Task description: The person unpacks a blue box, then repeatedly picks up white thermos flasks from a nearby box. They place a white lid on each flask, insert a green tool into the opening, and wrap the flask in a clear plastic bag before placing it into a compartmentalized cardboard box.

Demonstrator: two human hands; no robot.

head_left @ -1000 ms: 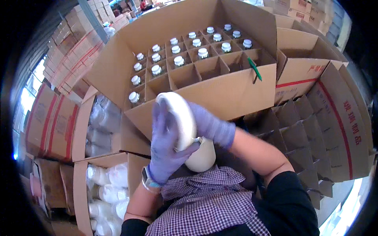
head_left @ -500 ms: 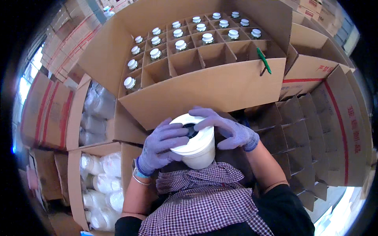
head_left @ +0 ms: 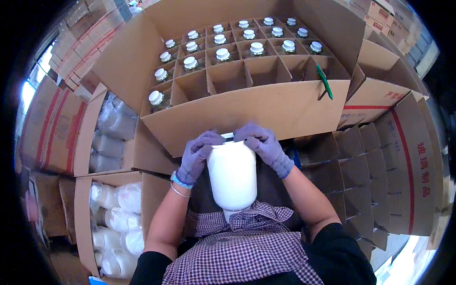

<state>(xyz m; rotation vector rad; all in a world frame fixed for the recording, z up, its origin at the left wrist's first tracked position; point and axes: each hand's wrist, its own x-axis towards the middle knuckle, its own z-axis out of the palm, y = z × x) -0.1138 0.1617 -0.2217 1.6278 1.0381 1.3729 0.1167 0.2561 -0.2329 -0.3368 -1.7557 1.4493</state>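
A white, rounded jar stands tilted in front of my body, its smooth side facing me and its lower end by my checked apron. My left hand, in a purple glove, grips the jar's top rim from the left, fingers bent over it. From the right, my purple-gloved right hand closes on the same rim, fingertips curled over the far side. Between the hands a bit of white rim shows with a dark opening; the rest is hidden by my fingers.
Behind the jar stands a divided carton of white-capped clear bottles, its nearest cells mostly without bottles. A green pen-like thing hangs on its edge. At left, a carton holds plastic-wrapped white jars; cardboard dividers stand right.
The jar has tipped, so its side now faces me instead of its white ring top and dark hole. Both hands have drawn in and closed on the rim.
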